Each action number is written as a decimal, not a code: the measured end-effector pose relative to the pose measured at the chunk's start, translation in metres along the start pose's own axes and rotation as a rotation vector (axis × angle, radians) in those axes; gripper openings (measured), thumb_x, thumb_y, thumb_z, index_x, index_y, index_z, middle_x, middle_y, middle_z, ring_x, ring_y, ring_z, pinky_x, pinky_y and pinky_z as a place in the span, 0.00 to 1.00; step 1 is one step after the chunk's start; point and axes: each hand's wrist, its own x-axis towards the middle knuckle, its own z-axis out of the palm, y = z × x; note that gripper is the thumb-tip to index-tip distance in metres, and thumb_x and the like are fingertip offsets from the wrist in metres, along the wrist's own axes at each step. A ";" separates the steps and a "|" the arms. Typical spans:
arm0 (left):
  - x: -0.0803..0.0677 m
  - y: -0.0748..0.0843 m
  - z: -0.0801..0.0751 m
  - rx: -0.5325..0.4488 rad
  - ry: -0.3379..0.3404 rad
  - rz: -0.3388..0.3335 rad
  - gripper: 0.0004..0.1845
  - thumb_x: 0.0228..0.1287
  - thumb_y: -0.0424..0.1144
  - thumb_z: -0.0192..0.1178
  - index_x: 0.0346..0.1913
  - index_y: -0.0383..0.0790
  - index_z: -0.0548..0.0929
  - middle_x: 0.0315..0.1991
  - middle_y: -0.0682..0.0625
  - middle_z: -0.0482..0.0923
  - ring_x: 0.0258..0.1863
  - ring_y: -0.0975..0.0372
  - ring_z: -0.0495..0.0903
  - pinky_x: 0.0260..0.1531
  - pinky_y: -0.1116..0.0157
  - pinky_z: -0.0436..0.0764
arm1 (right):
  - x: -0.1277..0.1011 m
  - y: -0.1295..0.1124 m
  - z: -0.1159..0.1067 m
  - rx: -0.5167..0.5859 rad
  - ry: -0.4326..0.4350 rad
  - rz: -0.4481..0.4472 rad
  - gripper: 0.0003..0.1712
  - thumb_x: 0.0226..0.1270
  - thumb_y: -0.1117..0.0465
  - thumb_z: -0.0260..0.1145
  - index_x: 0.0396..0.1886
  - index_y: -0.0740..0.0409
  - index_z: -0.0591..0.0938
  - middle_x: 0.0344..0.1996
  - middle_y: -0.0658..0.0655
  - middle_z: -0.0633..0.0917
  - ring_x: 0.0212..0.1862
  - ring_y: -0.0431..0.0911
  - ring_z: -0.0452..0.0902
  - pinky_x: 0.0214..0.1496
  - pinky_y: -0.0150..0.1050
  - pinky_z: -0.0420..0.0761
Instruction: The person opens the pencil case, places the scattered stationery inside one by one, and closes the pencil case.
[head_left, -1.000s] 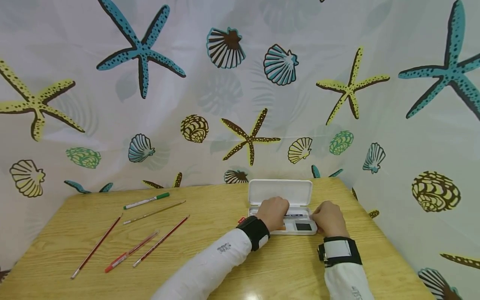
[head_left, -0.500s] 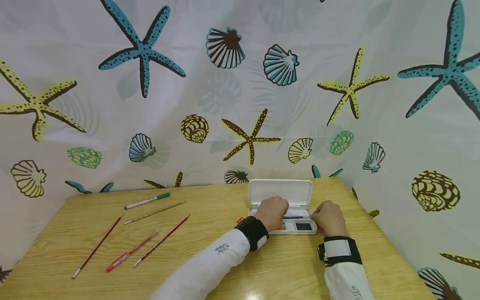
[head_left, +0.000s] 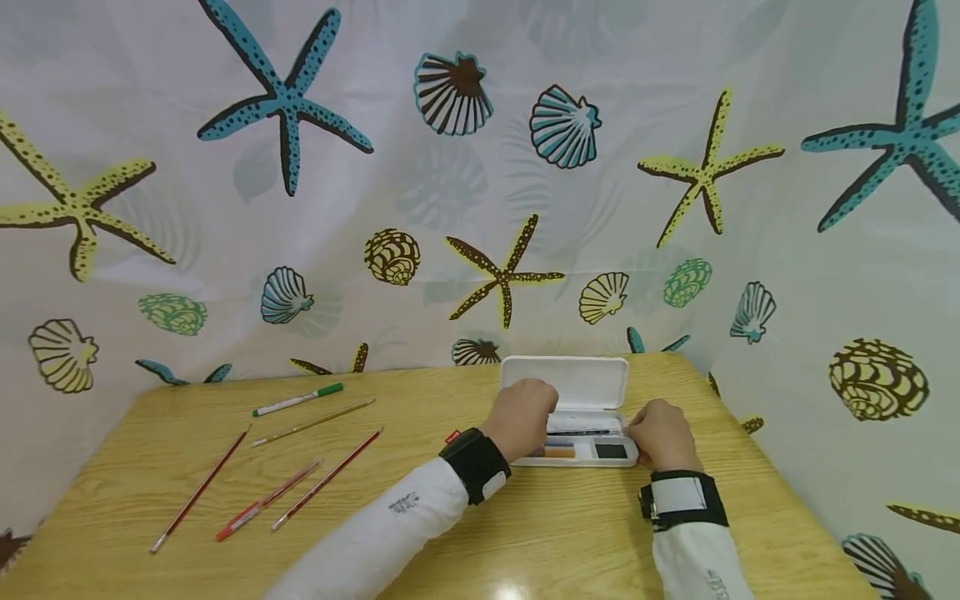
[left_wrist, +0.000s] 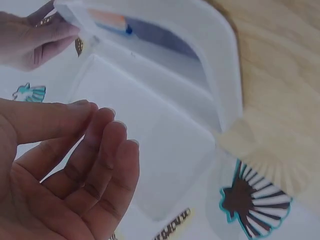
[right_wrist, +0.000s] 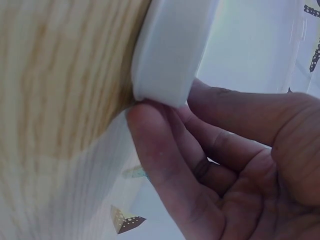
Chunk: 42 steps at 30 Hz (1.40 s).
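Observation:
A white pencil case (head_left: 573,460) lies open on the wooden table (head_left: 420,400), its lid (head_left: 570,379) standing up at the back. In its tray I see a dark pen (head_left: 581,432), an orange eraser (head_left: 558,451) and a small black block (head_left: 611,451). My left hand (head_left: 534,410) hovers over the tray's left end. In the left wrist view its fingers (left_wrist: 107,150) are loosely curved and hold nothing in front of the case (left_wrist: 165,145). My right hand (head_left: 639,430) pinches the case's right end. The right wrist view shows its thumb and fingers (right_wrist: 200,165) round the case's corner (right_wrist: 170,55).
Left of the case lie a green-capped pen (head_left: 297,400), a thin pencil (head_left: 312,423), two red pencils (head_left: 198,489) (head_left: 326,480) and a red pen (head_left: 266,502). A small red item (head_left: 452,436) sits beside my left wrist. A shell-printed curtain (head_left: 480,167) closes in the back and right.
My left hand has lifted off the tray and drawn left and back, uncovering the orange eraser and more of the pen. The right hand stays on the case's end.

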 end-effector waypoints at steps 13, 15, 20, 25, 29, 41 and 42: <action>-0.040 -0.054 -0.042 -0.087 0.065 -0.125 0.10 0.67 0.22 0.59 0.41 0.36 0.89 0.41 0.46 0.87 0.42 0.55 0.86 0.39 0.58 0.86 | -0.001 -0.001 0.000 -0.005 -0.006 0.008 0.10 0.67 0.66 0.69 0.33 0.73 0.87 0.20 0.57 0.82 0.21 0.48 0.78 0.21 0.37 0.74; -0.048 -0.062 -0.046 -0.094 0.079 -0.139 0.10 0.67 0.22 0.60 0.41 0.35 0.89 0.41 0.45 0.87 0.41 0.54 0.86 0.39 0.57 0.86 | 0.000 0.000 0.000 -0.001 -0.003 0.008 0.10 0.67 0.66 0.69 0.32 0.73 0.88 0.20 0.57 0.82 0.21 0.48 0.78 0.21 0.37 0.73; -0.073 -0.083 -0.056 -0.093 0.081 -0.196 0.09 0.68 0.23 0.61 0.42 0.36 0.89 0.41 0.43 0.87 0.40 0.53 0.86 0.38 0.56 0.85 | 0.001 0.001 0.001 0.013 -0.009 0.014 0.10 0.67 0.67 0.69 0.32 0.73 0.88 0.21 0.58 0.82 0.20 0.48 0.78 0.20 0.37 0.73; -0.097 -0.107 -0.063 -0.083 0.104 -0.224 0.09 0.67 0.22 0.63 0.43 0.35 0.89 0.42 0.41 0.87 0.41 0.51 0.87 0.39 0.55 0.85 | 0.001 0.001 0.001 0.012 -0.014 0.018 0.10 0.67 0.66 0.69 0.34 0.73 0.88 0.21 0.59 0.83 0.21 0.48 0.78 0.21 0.37 0.74; -0.116 -0.124 -0.064 -0.080 0.109 -0.226 0.09 0.65 0.21 0.64 0.42 0.33 0.89 0.40 0.42 0.86 0.41 0.51 0.86 0.41 0.55 0.85 | 0.000 0.000 0.001 0.021 -0.023 0.020 0.10 0.67 0.67 0.68 0.35 0.74 0.88 0.22 0.59 0.83 0.21 0.48 0.78 0.21 0.37 0.74; -0.163 -0.149 -0.070 -0.034 0.057 -0.292 0.08 0.60 0.20 0.68 0.40 0.31 0.87 0.38 0.41 0.83 0.38 0.50 0.84 0.37 0.55 0.84 | -0.001 -0.001 0.001 0.014 -0.008 0.010 0.10 0.67 0.67 0.69 0.34 0.74 0.87 0.23 0.59 0.83 0.21 0.48 0.78 0.21 0.37 0.74; -0.166 -0.150 -0.070 -0.035 0.048 -0.306 0.08 0.60 0.20 0.68 0.41 0.30 0.87 0.39 0.40 0.84 0.39 0.50 0.84 0.38 0.55 0.84 | -0.001 -0.001 0.001 0.015 -0.010 0.010 0.10 0.67 0.67 0.69 0.34 0.74 0.87 0.22 0.59 0.82 0.21 0.48 0.77 0.21 0.37 0.74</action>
